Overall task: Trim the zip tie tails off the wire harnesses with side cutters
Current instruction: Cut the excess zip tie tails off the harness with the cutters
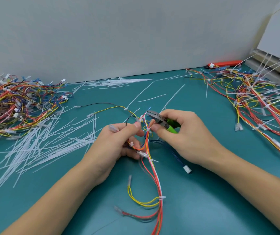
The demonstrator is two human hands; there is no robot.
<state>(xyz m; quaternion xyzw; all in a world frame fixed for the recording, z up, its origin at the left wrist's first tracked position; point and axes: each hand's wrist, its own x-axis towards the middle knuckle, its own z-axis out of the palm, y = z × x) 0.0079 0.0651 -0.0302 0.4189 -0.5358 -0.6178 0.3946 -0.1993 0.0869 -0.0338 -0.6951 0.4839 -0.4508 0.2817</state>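
A wire harness of red, orange, yellow and white wires runs from the middle of the mat toward me, bound by short white zip ties. My left hand grips its upper part, thumb and fingers curled round the bundle. My right hand holds green-handled side cutters; their dark jaws point left and sit right at the wires above my left thumb. My right forefinger also touches the wires. Whether the jaws hold a tail I cannot tell.
A heap of harnesses lies at the far left, another heap with long uncut tails at the far right. Cut white tails litter the teal mat. A grey wall stands behind; an orange tool lies by it.
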